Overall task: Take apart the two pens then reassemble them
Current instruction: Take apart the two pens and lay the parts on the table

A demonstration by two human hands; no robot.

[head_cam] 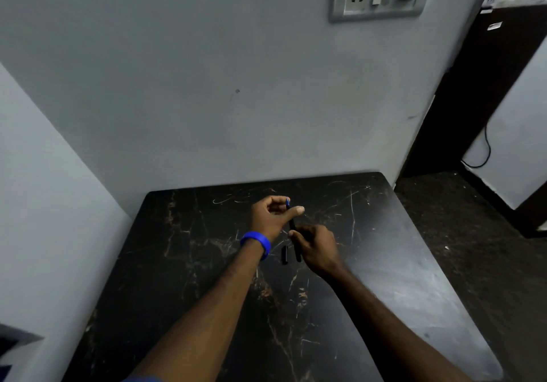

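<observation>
Pinching the blue-tipped end of a thin dark pen (291, 219) between thumb and curled fingers, the left hand (273, 213) has its grip clenched on the upper part, while the right hand (315, 247) closes its grip on the lower part of the same pen. Pen and hands hang just above the bench (177, 263), the pen running from the left hand's fingertips down toward the right hand.

What could go wrong, as I judge it: the two grips sit close together on a slim, smooth shaft, so a pull or twist could let one end slip free and send it onto the bench. If a small inner part such as a refill or spring comes loose at the joint, it could roll and be lost against the dark, veined surface, where black parts barely show. A sideways bend instead of a straight pull might also stress the thin barrel.

Below the hands, two short dark pieces lie on the bench: a small stubby piece (284, 254) and, just beside it, a longer dark stick (297, 256) partly covered by the right hand. Whether they belong to the second pen or to this one I cannot tell; they are too dark and small.

The held pen looks black and narrow with a blue cap or plug (287, 203) at its top end. A blue wristband (257, 242) circles the left wrist.
</observation>
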